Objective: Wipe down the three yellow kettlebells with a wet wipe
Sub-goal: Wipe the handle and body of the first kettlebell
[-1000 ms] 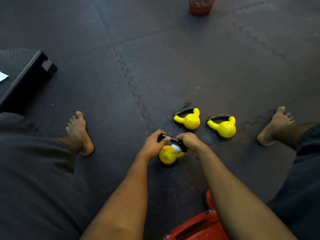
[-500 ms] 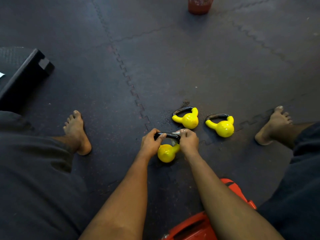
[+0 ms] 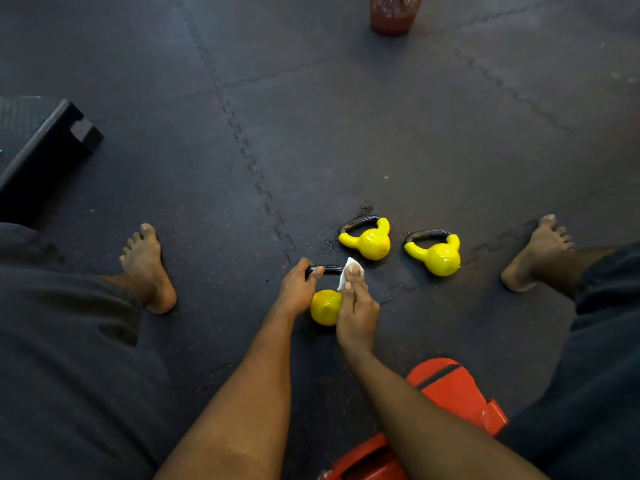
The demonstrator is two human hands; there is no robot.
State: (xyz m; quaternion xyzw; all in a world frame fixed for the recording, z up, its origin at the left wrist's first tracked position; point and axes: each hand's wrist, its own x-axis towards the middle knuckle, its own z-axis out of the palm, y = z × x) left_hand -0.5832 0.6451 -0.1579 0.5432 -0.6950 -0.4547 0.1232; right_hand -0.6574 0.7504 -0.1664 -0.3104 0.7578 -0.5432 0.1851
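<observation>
I sit on the dark floor mat [image 3: 346, 133] with my bare feet out, my left foot [image 3: 149, 268] at 9 o'clock and my right foot [image 3: 536, 254] at 3 o'clock from my hands. The near kettlebell [image 3: 323, 308] stands on the mat between my arms, its yellow ball toward me and its black handle [image 3: 329, 270] on the far side. My left grip [image 3: 298, 289] is clamped on the left end of that handle, with the fingers curled over the bar. My right grip [image 3: 356, 306] is closed on the white wipe [image 3: 348, 271] and presses it on the right end of the handle, and the heel of that hand lies beside the yellow ball. The middle kettlebell [image 3: 370, 242] lies on the mat at 1 o'clock from the near one, close by but not touching it. The far kettlebell [image 3: 440, 258] lies at 2 o'clock, just beside the middle one. A red basket [image 3: 393, 12] stands far off at 12 o'clock. A black step [image 3: 45, 147] is at 10 o'clock. An orange thing [image 3: 450, 393] sits under my right arm at 5 o'clock.
</observation>
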